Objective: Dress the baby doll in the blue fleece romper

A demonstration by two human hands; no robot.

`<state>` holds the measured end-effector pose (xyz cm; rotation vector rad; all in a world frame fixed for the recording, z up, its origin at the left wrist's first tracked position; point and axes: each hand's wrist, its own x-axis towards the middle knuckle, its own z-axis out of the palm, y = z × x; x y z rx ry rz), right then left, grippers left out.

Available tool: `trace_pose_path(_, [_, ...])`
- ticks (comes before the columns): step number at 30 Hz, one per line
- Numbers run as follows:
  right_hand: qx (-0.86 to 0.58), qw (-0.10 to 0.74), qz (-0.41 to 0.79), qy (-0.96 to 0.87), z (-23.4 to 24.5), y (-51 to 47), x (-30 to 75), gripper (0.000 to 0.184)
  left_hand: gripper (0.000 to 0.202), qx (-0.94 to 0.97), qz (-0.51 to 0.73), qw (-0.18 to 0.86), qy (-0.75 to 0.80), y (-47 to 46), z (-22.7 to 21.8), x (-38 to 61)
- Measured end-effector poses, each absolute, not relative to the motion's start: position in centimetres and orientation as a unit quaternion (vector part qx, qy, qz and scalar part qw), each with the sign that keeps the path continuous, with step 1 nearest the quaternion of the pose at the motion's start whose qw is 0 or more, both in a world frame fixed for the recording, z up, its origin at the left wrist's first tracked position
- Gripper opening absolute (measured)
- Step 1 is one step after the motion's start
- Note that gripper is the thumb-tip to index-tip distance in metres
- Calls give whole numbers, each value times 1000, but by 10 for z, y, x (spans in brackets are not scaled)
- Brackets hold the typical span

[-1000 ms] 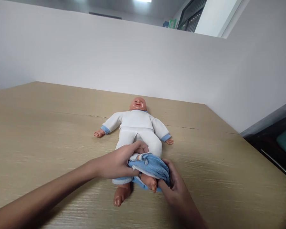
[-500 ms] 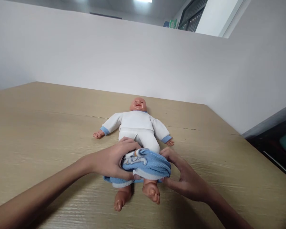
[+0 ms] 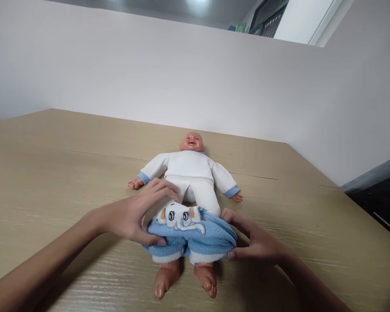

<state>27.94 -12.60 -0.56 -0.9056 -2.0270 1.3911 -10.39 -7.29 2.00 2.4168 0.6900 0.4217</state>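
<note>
A baby doll [image 3: 190, 169] in a white suit with blue cuffs lies on its back on the wooden table [image 3: 52, 173], bare feet toward me. Blue fleece trousers [image 3: 190, 236] with an elephant patch are drawn over both its lower legs. My left hand [image 3: 133, 214] grips the trousers' left side, thumb under the fabric and fingers curled above the waistband. My right hand [image 3: 253, 240] pinches the trousers' right side.
A white wall [image 3: 195, 86] runs behind the table. The table's right edge drops to a dark surface [image 3: 380, 199] at the far right.
The trousers have been spread and pulled up over both legs, so the elephant patch now faces up. Both feet now stick out below the cuffs. My hands moved apart to the sides.
</note>
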Motion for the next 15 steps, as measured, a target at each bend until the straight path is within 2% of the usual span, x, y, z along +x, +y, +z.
trace_pose_path(5, [-308,313,470,-766,-5,-122,277,27,82,870,143,332,334,-69,14,-125])
trace_pose_path(10, [-320,386,419,-757,-7,-109,265,15,47,857,129,404,293,-61,8,-131])
trace_pose_path(15, [-359,446,552,-606,-18,-97,247,20,28,842,164,461,226,-58,-4,-125])
